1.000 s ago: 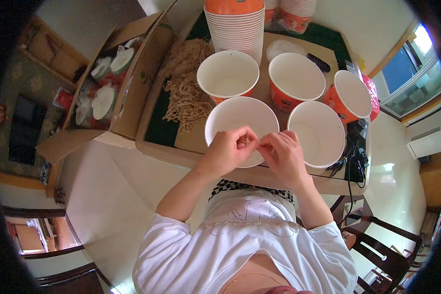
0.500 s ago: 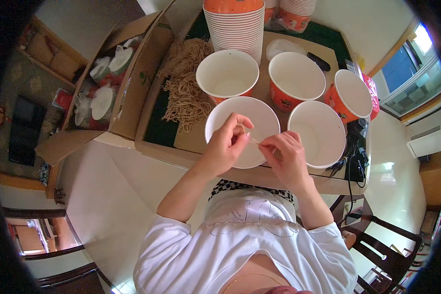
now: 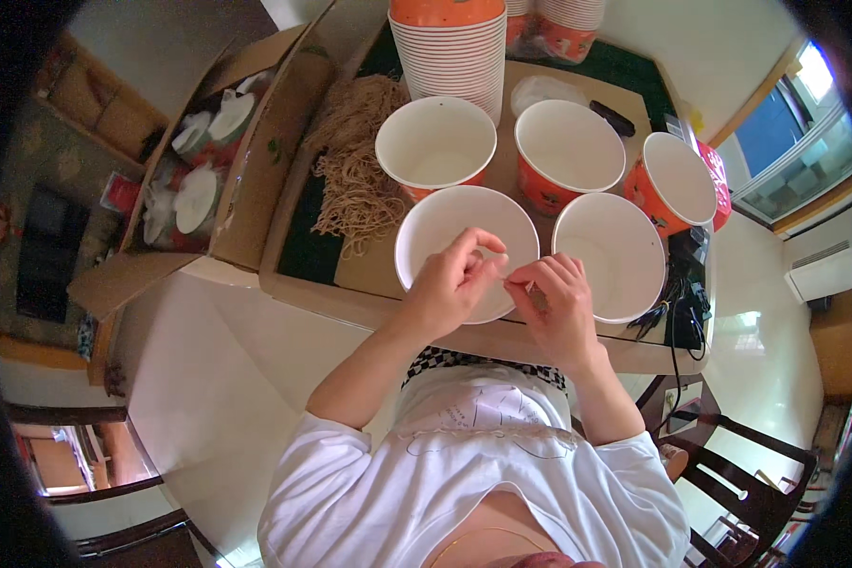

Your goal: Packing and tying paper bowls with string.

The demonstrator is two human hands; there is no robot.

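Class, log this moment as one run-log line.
left hand: pinching over near bowl | right hand: fingertips meeting left | noodles: left of bowls

Hands over an empty paper bowl

Left hand point(image 3: 452, 284) and right hand point(image 3: 560, 305) pinch together above the white-lined orange paper bowl point(image 3: 435, 227), beside dry brown noodles point(image 3: 360, 161).

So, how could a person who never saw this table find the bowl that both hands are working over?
Start at the tall stack of orange-and-white paper bowls at the table's far edge. Before it stand five open paper bowls, white inside, in two rows. The right one is the white-lined paper bowl nearest the person, on the left of the front pair: only this one has the left hand and right hand meeting over its rim.
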